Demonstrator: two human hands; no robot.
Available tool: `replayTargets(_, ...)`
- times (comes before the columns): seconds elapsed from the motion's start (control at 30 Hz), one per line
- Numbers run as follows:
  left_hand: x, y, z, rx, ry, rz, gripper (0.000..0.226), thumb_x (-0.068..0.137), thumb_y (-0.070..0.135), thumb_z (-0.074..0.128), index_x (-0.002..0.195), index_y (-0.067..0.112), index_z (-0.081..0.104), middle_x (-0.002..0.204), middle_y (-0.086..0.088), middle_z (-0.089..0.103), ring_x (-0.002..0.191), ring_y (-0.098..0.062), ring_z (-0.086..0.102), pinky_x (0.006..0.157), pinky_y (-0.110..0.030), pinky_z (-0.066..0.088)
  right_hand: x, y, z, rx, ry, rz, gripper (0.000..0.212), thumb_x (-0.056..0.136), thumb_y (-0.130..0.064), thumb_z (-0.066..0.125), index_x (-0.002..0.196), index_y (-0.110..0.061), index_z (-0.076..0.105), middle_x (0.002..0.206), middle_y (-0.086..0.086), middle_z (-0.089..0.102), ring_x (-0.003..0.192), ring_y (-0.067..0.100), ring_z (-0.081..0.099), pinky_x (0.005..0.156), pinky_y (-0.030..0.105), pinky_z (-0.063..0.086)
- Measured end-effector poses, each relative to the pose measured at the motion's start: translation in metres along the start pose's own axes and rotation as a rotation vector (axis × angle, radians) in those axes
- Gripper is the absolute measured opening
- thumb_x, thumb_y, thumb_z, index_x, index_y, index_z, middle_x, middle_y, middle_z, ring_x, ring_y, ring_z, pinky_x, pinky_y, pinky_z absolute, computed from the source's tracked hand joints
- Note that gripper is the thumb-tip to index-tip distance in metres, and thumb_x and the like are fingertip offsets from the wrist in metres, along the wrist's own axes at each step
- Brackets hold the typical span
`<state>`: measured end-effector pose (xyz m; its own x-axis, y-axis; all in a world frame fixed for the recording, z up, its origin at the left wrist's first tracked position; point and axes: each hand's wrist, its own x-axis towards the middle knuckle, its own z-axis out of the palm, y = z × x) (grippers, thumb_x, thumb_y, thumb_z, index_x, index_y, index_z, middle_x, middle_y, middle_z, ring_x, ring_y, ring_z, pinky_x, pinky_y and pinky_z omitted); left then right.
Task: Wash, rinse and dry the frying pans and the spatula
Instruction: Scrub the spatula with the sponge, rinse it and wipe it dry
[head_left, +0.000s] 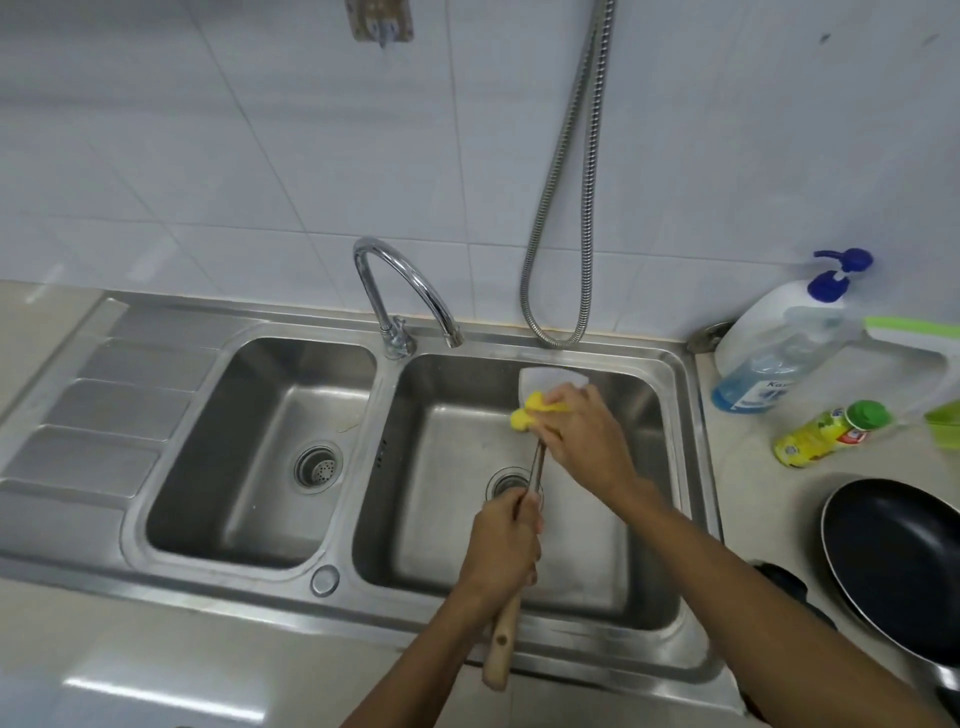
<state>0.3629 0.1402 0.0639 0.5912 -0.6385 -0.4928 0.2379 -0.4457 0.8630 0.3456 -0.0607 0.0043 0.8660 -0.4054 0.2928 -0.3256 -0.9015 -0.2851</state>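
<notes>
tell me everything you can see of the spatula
The spatula has a light wooden handle, a thin metal shaft and a pale flat blade. It is held over the right basin, blade toward the wall, handle end toward the person. The left hand grips it where handle meets shaft. The right hand presses a yellow sponge on the blade, hiding its near part.

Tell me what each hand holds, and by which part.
The left hand grips the spatula by the upper end of its wooden handle. The right hand holds a bunched yellow sponge against the spatula's blade.
</notes>
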Motion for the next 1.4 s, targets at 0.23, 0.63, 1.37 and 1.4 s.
replayTargets(0.23, -0.003, -0.007, -0.016, 0.089, -0.025, 0.024, 0.035, 0.106, 0.030, 0.046, 0.075, 0.017, 0.053, 0.048, 0.008, 0.044, 0.040, -0.006, 0.039, 0.038, -0.025, 0.036, -0.001, 0.002, 0.007, -0.034, 0.042, -0.057, 0.015, 0.087, -0.030, 0.078, 0.102, -0.034, 0.078, 0.112, 0.000, 0.065, 0.095, 0.026, 0.050, 0.082, 0.039, 0.055)
replayTargets(0.63, -0.002, -0.002, -0.026, 0.022, -0.067, 0.026, 0.034, 0.107, 0.030, 0.047, 0.075, 0.019, 0.053, 0.047, 0.013, 0.043, 0.039, -0.004, 0.035, 0.036, -0.019, 0.028, 0.000, 0.003, -0.005, -0.065, 0.109, -0.042, 0.018, 0.086, -0.015, 0.076, 0.102, -0.023, 0.078, 0.111, 0.005, 0.070, 0.095, 0.025, 0.049, 0.076, 0.039, 0.056)
replayTargets(1.37, 0.004, -0.048, -0.008, 0.775, 0.224, 0.637, 0.036, 0.101, 0.021, 0.052, 0.136, 0.016, 0.055, 0.107, -0.002, 0.066, 0.077, -0.022, 0.066, 0.063, -0.037, 0.057, 0.040, 0.016, -0.039, 0.069, -0.043, 0.551, 0.027, 0.083, -0.052, 0.058, 0.067, -0.034, 0.070, 0.077, 0.007, 0.063, 0.082, 0.038, 0.063, 0.068, 0.040, 0.049)
replayTargets(1.4, 0.006, -0.047, -0.010, 0.775, 0.234, 0.626, 0.035, 0.101, 0.019, 0.054, 0.135, 0.015, 0.056, 0.106, -0.002, 0.066, 0.076, -0.022, 0.066, 0.062, -0.037, 0.057, 0.037, 0.008, -0.035, 0.044, -0.053, 0.494, 0.023, 0.085, -0.048, 0.060, 0.074, -0.034, 0.074, 0.080, 0.006, 0.065, 0.082, 0.037, 0.062, 0.069, 0.038, 0.047)
